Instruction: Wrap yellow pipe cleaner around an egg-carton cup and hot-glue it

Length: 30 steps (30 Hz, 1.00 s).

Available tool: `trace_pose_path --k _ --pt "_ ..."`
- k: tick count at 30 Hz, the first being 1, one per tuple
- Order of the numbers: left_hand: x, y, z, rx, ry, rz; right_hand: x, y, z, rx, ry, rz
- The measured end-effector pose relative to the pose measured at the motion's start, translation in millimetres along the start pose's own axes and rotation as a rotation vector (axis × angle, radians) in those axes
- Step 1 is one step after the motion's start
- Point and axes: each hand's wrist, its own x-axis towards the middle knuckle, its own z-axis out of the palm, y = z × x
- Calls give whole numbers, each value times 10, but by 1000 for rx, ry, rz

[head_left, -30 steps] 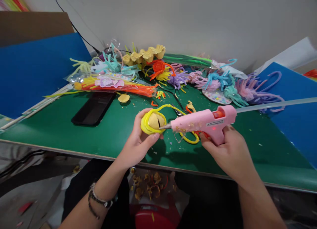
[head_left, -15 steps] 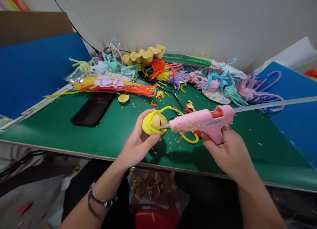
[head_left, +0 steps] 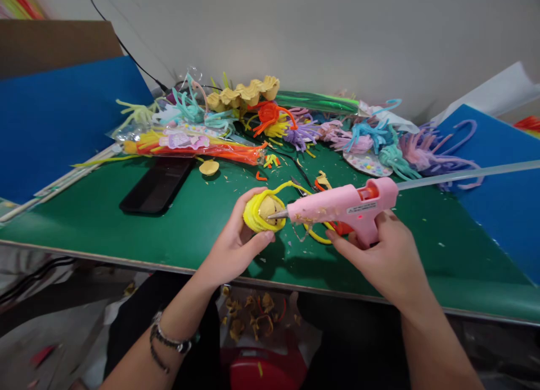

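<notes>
My left hand (head_left: 236, 243) is closed around a small tan carton-like cup wrapped in yellow pipe cleaner (head_left: 253, 214), its tan face turned right. A loose yellow tail of the pipe cleaner loops to the right, passing behind the gun. In my right hand (head_left: 390, 255) is a pink glue gun (head_left: 327, 204), gripped by its handle, with a finger stretched forward under the barrel. Its metal nozzle touches or nearly touches the tan face; I cannot tell which. From the gun's back sticks a long clear glue stick (head_left: 468, 174). Orange-handled pliers or scissors lie partly hidden behind the gun.
A black phone (head_left: 156, 186) lies left on the green table (head_left: 202, 221). Behind are a bag of orange and yellow pipe cleaners (head_left: 202, 149), an egg carton piece (head_left: 248, 92) and several pastel pipe-cleaner bundles (head_left: 367, 135). Blue boards (head_left: 63, 125) stand at both sides.
The wrapped cup has turned slightly in my left hand, and the nozzle has shifted a little left with it. A finger of my right hand has stretched forward from the trigger area.
</notes>
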Motion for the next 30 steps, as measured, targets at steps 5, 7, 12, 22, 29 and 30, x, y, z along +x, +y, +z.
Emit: trace_pose_path --k 5,7,12,22,29,30 --pt "-3 -3 -5 15 -3 -5 -8 0 5 42 -40 83" --pt "-5 -1 -7 35 -4 -12 -3 -8 6 42 -38 81" --pt "-7 -8 -10 30 -8 -9 3 -31 2 14 -10 31" --pt "-4 -16 -11 41 -14 4 -15 0 15 -53 4 -18" --pt "-12 -20 -20 60 -4 -23 -4 3 13 -29 -1 -4" --pt "-14 -20 -23 63 -7 -28 -3 4 13 -27 0 0"
